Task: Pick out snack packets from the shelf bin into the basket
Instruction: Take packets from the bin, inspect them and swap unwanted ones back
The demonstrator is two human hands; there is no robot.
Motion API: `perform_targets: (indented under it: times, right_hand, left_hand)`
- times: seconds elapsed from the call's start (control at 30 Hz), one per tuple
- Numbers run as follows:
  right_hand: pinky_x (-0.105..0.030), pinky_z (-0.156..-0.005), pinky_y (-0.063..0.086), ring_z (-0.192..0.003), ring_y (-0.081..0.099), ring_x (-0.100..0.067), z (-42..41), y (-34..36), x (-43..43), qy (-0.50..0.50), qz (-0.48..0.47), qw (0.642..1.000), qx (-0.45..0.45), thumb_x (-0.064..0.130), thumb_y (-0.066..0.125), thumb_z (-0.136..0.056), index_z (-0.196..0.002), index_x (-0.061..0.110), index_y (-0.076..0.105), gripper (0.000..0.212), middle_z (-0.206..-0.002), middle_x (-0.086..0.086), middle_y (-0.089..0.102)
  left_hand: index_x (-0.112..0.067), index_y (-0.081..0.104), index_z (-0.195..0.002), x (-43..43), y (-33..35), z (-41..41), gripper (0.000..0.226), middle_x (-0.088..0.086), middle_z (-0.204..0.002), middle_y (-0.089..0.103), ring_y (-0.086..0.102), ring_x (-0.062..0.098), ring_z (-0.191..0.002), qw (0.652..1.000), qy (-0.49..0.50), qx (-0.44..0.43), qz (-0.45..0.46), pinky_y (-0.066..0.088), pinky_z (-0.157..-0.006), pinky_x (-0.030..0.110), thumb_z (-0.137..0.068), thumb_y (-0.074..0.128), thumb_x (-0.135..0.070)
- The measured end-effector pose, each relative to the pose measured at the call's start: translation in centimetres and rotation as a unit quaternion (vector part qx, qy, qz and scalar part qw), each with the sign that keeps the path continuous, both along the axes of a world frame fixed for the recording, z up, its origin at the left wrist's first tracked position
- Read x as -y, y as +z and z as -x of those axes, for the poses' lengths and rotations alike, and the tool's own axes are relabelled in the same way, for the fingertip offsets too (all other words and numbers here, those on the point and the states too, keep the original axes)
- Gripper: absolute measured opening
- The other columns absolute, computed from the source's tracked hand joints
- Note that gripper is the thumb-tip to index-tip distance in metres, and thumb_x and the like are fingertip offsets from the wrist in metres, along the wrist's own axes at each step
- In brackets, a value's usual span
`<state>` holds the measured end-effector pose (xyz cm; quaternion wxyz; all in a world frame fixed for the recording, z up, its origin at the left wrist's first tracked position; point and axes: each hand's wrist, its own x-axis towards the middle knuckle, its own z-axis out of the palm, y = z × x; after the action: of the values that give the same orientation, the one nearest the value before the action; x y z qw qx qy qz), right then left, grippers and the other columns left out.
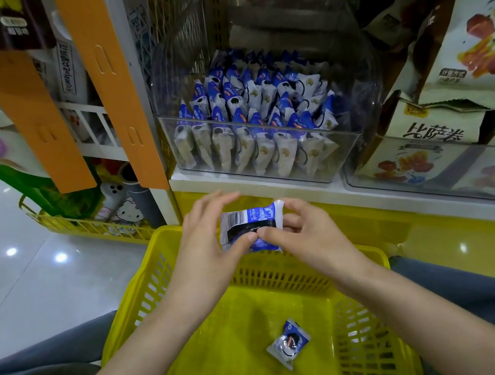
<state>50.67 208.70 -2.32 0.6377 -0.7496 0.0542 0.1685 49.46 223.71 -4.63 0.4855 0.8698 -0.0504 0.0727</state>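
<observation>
A clear plastic shelf bin (269, 171) holds several blue-and-white snack packets (254, 107) standing in rows. Below it, over the far rim of the yellow basket (145, 284), both hands hold one blue-and-white packet (252, 220) between them. My left hand (206, 244) pinches its left side with the thumb on the front. My right hand (307, 236) grips its right side, thumb meeting the left thumb. One more packet (289, 343) lies on the basket floor.
The white shelf edge (239, 185) and a yellow base panel run behind the basket. Large snack bags (442, 134) fill a bin to the right. Orange hanging strips (111, 88) and a yellow wire rack (86, 226) stand at left, above shiny floor tiles.
</observation>
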Motion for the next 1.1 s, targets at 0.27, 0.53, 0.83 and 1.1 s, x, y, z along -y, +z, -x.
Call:
perform_targets:
  times: [0.27,0.53,0.83,1.1]
  right_hand:
    - [-0.021,-0.084,0.052,-0.092,0.065,-0.007,0.6,0.4,0.2,0.043,-0.012,0.993,0.110,0.008,0.065,-0.082,-0.101,0.021,0.062,0.023,-0.099,-0.001,0.070]
    - [-0.029,-0.089,0.052,-0.094,0.064,-0.006,1.1,-0.6,-0.5,0.059,0.064,0.983,0.162,0.014,0.067,-0.082,-0.108,0.028,0.061,0.030,-0.103,0.012,0.067]
    - [-0.022,-0.077,0.053,-0.085,0.061,-0.003,1.3,-1.3,-0.4,0.046,0.117,0.971,0.204,0.025,0.075,-0.074,-0.120,0.039,0.044,0.057,-0.104,0.016,0.059]
    - [-0.033,-0.086,0.048,-0.106,0.054,-0.009,1.4,-2.1,-0.1,0.096,0.284,0.924,0.236,0.049,0.071,-0.066,-0.132,0.028,0.036,0.078,-0.117,0.009,0.048]
  left_hand:
    - [-0.037,0.049,-0.120,-0.5,0.4,0.3,0.029,-0.015,-0.104,0.057,0.055,0.002,-0.091,0.993,-0.062,0.055,-0.082,0.050,-0.076,0.027,-0.091,0.048,-0.037]
    - [-0.012,0.052,-0.102,-0.1,0.9,0.8,0.021,-0.001,-0.075,0.059,0.056,0.021,-0.064,0.980,-0.029,0.094,-0.171,0.047,-0.057,0.041,-0.093,0.044,-0.029]
    - [-0.020,0.065,-0.095,0.6,0.9,0.4,0.039,0.004,-0.093,0.069,0.063,0.020,-0.092,0.972,-0.029,-0.115,0.204,0.052,-0.081,0.035,-0.088,0.038,-0.048]
    - [-0.018,0.058,-0.094,1.5,0.3,0.3,0.007,0.002,-0.086,0.069,0.065,0.004,-0.073,0.962,-0.022,-0.143,0.231,0.052,-0.067,0.025,-0.089,0.056,-0.013]
